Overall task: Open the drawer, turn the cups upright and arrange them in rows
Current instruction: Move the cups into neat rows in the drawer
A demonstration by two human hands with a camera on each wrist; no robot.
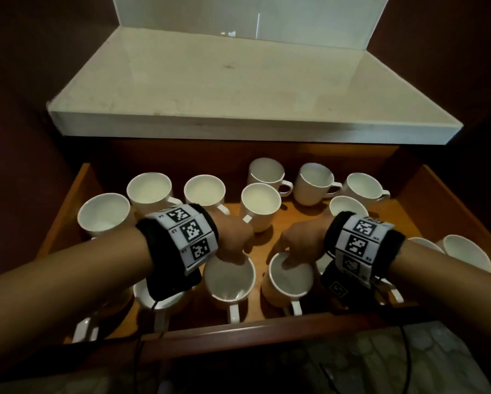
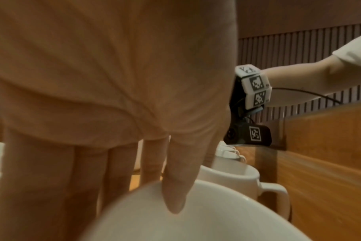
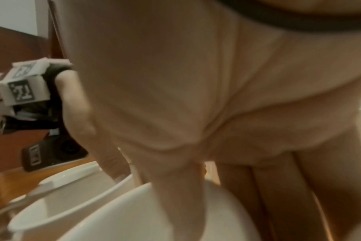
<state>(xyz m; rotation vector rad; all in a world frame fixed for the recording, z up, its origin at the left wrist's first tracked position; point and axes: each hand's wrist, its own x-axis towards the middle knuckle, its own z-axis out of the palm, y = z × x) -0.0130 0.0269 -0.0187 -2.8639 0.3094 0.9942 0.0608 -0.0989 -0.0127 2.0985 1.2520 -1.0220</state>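
Head: open drawer (image 1: 426, 200) under white counter (image 1: 238, 89), upright cups all round; L hand (image 1: 233, 237) pinches rim of 1 front cup (image 1: 229, 280), R hand (image 1: 301, 240) pinches its neighbour (image 1: 291, 280). L wrist: thumb (image 2: 175, 192) inside rim, fingers outside. R wrist: blurred, thumb (image 3: 179, 195) inside rim.

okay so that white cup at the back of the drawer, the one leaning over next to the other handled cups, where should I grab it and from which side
Take the leaning cup by its rim, from above and the front. Its mouth tips toward you and is open to reach, while the shelf overhangs it from behind. Its handle points right toward the neighbouring cup, so that side looks cramped. Pinch the near rim, thumb inside, as the left hand does on the front cup.
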